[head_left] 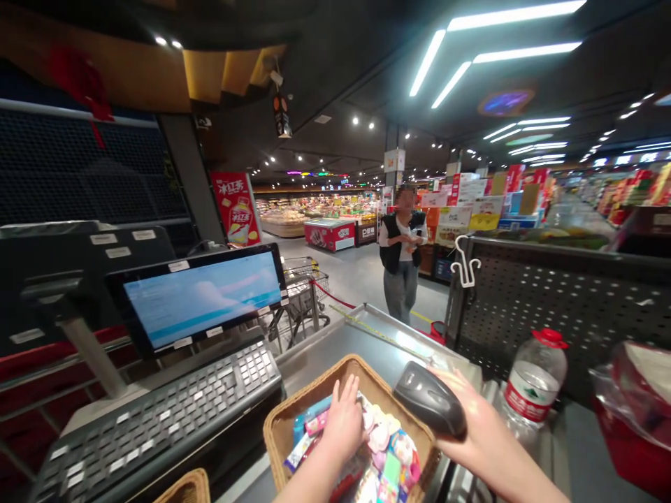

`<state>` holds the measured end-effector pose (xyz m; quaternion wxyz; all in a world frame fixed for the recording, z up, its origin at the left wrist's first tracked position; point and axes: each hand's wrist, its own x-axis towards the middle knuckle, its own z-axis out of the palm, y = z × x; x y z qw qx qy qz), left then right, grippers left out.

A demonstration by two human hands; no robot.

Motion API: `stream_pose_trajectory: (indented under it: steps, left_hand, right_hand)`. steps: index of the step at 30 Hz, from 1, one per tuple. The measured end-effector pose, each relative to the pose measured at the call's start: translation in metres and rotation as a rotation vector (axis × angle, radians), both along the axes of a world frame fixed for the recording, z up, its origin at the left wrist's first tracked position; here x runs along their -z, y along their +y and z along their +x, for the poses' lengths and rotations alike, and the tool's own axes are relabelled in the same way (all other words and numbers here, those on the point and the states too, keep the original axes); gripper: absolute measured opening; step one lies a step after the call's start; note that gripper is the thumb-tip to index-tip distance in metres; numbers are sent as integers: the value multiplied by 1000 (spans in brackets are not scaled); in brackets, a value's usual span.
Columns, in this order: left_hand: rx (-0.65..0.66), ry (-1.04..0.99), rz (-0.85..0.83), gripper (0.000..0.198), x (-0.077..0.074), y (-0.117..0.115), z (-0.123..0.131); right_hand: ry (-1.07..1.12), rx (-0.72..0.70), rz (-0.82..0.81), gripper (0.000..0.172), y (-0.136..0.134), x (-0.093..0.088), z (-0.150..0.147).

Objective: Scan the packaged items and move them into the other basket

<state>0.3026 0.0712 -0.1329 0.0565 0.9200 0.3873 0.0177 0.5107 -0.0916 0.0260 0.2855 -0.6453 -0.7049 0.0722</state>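
- To my left, a monitor [204, 300] above a keyboard [168, 419]
- On my right, a red-capped bottle [532, 388]
- A white hook [465, 269] by a perforated panel [545, 297]
- Ahead of me, a person [401, 257] in a dark vest [390, 244]

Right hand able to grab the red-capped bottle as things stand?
Probably not: the right hand is wrapped around the black scanner, though the way to the bottle looks free.

Dark ceiling [340, 63], bright strip lts [516, 15] upper R, sl. blur.
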Motion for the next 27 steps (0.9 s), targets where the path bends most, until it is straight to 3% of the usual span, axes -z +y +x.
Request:
stream_pose_trajectory:
  steps: [8,19,23,27]
  left_hand:
    - [-35,44,-64,39,13,13,15]
    - [-9,3,-62,41,13,15,5]
    - [31,-57,-34,41,4,11,-5]
    - [98,-133,44,27,-19,11,-28]
  right_hand:
    - [7,-18,41,57,9,7,19]
    - [27,-74,22,59,12,10,10]
    - [19,-77,22,61,13,11,10]
    - [-4,-97,49,62,14,12,10]
